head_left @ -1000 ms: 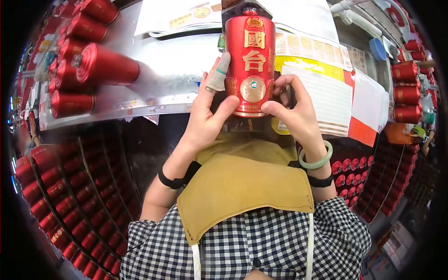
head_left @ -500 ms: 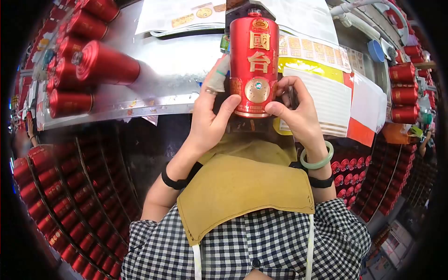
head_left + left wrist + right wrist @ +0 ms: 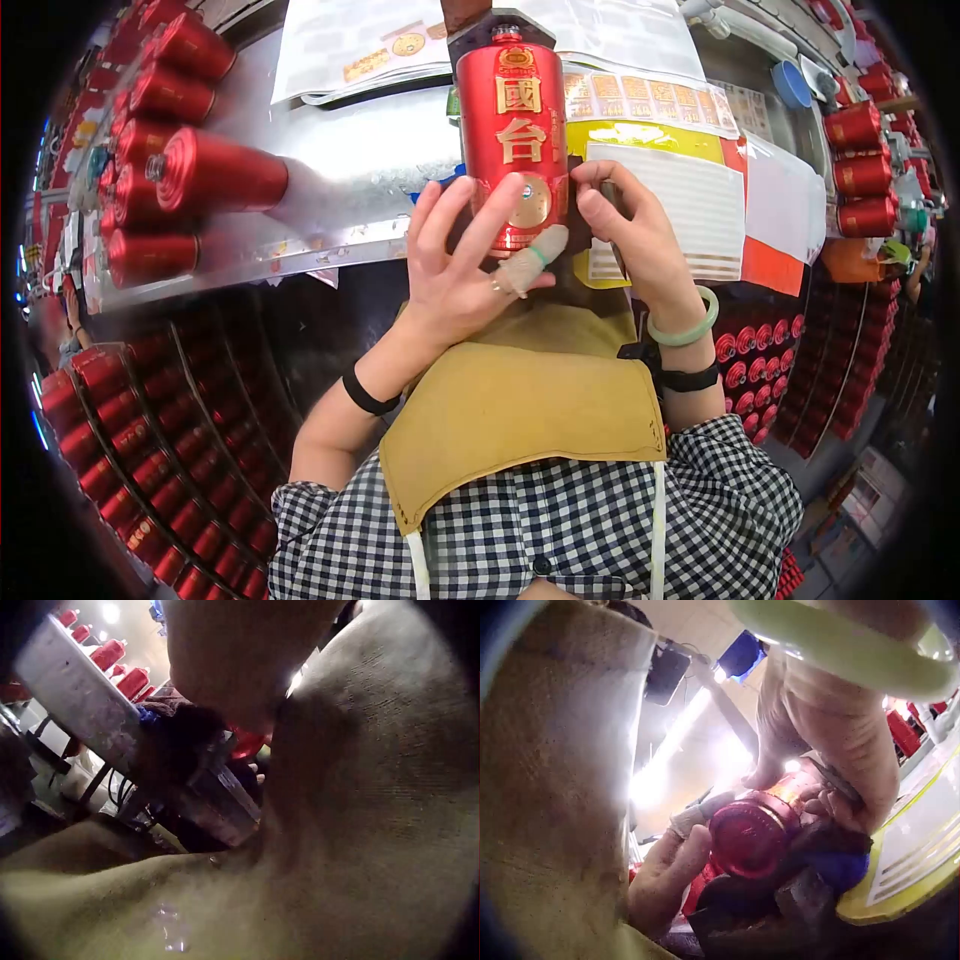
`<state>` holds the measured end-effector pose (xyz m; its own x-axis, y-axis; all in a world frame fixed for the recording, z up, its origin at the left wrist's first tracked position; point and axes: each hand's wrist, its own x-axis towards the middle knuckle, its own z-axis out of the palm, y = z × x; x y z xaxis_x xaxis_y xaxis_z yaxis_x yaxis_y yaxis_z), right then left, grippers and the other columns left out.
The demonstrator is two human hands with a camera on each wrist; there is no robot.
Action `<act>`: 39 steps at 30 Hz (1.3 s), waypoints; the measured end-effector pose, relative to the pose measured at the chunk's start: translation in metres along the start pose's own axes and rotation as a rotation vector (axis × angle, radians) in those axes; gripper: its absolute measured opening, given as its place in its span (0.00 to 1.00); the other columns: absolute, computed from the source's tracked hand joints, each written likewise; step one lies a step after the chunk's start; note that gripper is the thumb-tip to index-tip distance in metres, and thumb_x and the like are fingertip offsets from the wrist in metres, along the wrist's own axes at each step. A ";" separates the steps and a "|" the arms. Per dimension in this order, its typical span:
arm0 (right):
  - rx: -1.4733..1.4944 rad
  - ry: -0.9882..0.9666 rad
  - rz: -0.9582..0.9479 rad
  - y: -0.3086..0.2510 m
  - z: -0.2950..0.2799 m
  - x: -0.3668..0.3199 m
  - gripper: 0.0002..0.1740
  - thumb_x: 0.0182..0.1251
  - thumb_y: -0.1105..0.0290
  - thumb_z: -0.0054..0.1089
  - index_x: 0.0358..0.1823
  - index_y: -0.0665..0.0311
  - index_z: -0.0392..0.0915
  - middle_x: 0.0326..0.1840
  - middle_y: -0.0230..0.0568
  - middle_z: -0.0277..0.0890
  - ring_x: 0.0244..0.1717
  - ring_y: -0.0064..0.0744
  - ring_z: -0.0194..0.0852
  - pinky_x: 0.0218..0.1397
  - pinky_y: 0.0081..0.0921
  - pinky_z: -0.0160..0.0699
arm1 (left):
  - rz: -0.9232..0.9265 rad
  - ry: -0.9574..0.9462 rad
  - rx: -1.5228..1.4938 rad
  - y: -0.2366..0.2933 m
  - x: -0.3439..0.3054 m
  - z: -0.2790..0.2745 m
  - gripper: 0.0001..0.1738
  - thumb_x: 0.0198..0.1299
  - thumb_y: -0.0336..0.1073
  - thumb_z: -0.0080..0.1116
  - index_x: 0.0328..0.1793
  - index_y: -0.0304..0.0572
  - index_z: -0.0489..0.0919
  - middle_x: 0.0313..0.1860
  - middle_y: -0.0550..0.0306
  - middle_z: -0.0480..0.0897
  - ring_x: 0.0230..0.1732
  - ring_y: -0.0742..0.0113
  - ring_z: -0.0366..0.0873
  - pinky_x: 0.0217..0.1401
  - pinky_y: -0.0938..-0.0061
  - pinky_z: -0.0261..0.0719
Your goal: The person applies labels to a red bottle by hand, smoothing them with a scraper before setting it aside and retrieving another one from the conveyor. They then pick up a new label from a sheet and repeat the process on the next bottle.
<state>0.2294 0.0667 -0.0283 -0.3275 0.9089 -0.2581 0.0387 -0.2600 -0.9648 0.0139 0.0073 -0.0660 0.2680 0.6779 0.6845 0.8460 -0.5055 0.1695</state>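
Observation:
A red bottle (image 3: pixel 505 110) with gold characters lies on its side, neck away from the person, its round base (image 3: pixel 746 840) facing the right wrist camera. The left hand (image 3: pixel 465 265) spreads its fingers over the lower end and the round gold label (image 3: pixel 530 203). A whitish wrap with a green band (image 3: pixel 535 262) covers one left finger. At the bottle's right side, the right hand (image 3: pixel 630 215) has bent fingers, with thumb and forefinger near the label's edge. A thin dark flat piece (image 3: pixel 840 784) is tucked in its curled fingers. The left wrist view is mostly skin.
Red bottles (image 3: pixel 215 175) stand at the left of the metal table (image 3: pixel 350 150). Gold label sheets (image 3: pixel 650 100) and a white striped sheet (image 3: pixel 670 215) lie to the right. A blue cup (image 3: pixel 791 85) sits farther right. Racks of red bottles (image 3: pixel 150 450) flank the person.
The left hand has left the bottle's left side and swung across its lower front, fingers spreading. The right thumb has come off the bottle's base. The bottle appears slightly farther left.

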 end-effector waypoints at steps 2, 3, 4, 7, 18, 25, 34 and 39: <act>0.090 0.002 0.034 -0.002 -0.003 0.000 0.17 0.81 0.64 0.62 0.62 0.67 0.76 0.43 0.24 0.70 0.39 0.13 0.60 0.43 0.15 0.64 | 0.059 0.044 0.000 -0.002 0.008 0.007 0.17 0.63 0.50 0.68 0.59 0.73 0.88 0.76 0.60 0.78 0.75 0.49 0.69 0.76 0.48 0.71; 0.126 -0.018 0.011 -0.003 -0.004 -0.001 0.18 0.83 0.63 0.60 0.64 0.68 0.75 0.44 0.25 0.69 0.38 0.13 0.58 0.41 0.15 0.62 | 0.065 0.085 -0.077 -0.003 0.013 0.008 0.18 0.60 0.46 0.70 0.57 0.72 0.89 0.75 0.60 0.80 0.73 0.49 0.71 0.73 0.49 0.74; 0.126 -0.016 0.007 -0.003 -0.007 -0.003 0.18 0.83 0.63 0.60 0.64 0.68 0.75 0.44 0.25 0.69 0.38 0.13 0.58 0.41 0.15 0.62 | 0.072 0.127 -0.154 -0.004 0.015 0.009 0.19 0.57 0.41 0.72 0.56 0.70 0.89 0.73 0.61 0.81 0.71 0.50 0.73 0.70 0.51 0.76; 0.141 0.011 -0.023 -0.006 -0.016 -0.007 0.24 0.84 0.58 0.59 0.67 0.69 0.74 0.47 0.29 0.69 0.37 0.13 0.57 0.41 0.14 0.62 | -0.077 0.208 -0.035 -0.003 0.009 0.008 0.28 0.48 0.47 0.80 0.60 0.65 0.90 0.74 0.47 0.78 0.70 0.44 0.72 0.67 0.53 0.77; 0.083 0.050 -0.107 -0.014 -0.019 0.004 0.28 0.87 0.48 0.50 0.68 0.67 0.75 0.47 0.28 0.70 0.40 0.15 0.60 0.47 0.16 0.64 | -0.001 -0.100 0.092 -0.001 0.034 -0.003 0.36 0.41 0.56 0.84 0.62 0.69 0.89 0.83 0.38 0.66 0.80 0.36 0.59 0.79 0.49 0.68; 0.071 0.133 -0.192 -0.025 -0.016 0.006 0.16 0.86 0.62 0.53 0.63 0.64 0.78 0.49 0.24 0.74 0.49 0.14 0.68 0.58 0.14 0.66 | -0.168 0.086 -0.161 -0.005 0.023 0.003 0.44 0.41 0.45 0.87 0.68 0.38 0.84 0.75 0.38 0.77 0.67 0.42 0.80 0.68 0.54 0.79; -0.839 0.096 -1.092 -0.027 0.007 0.000 0.17 0.54 0.88 0.68 0.44 0.62 0.89 0.48 0.37 0.89 0.45 0.38 0.83 0.51 0.31 0.82 | -0.300 0.050 -0.315 -0.007 0.017 -0.001 0.51 0.42 0.41 0.88 0.73 0.29 0.76 0.73 0.35 0.78 0.68 0.39 0.81 0.69 0.54 0.81; -0.784 0.036 -0.923 -0.044 0.015 0.001 0.17 0.55 0.84 0.70 0.47 0.61 0.89 0.45 0.37 0.88 0.40 0.40 0.81 0.44 0.33 0.80 | -0.308 0.059 -0.427 -0.012 0.008 0.005 0.54 0.43 0.40 0.89 0.76 0.29 0.72 0.75 0.30 0.75 0.71 0.38 0.79 0.72 0.55 0.79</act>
<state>0.2132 0.0743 0.0142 -0.5076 0.6597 0.5543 0.3696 0.7478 -0.5515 0.0081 0.0219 -0.0662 -0.0002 0.8046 0.5938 0.6150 -0.4681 0.6345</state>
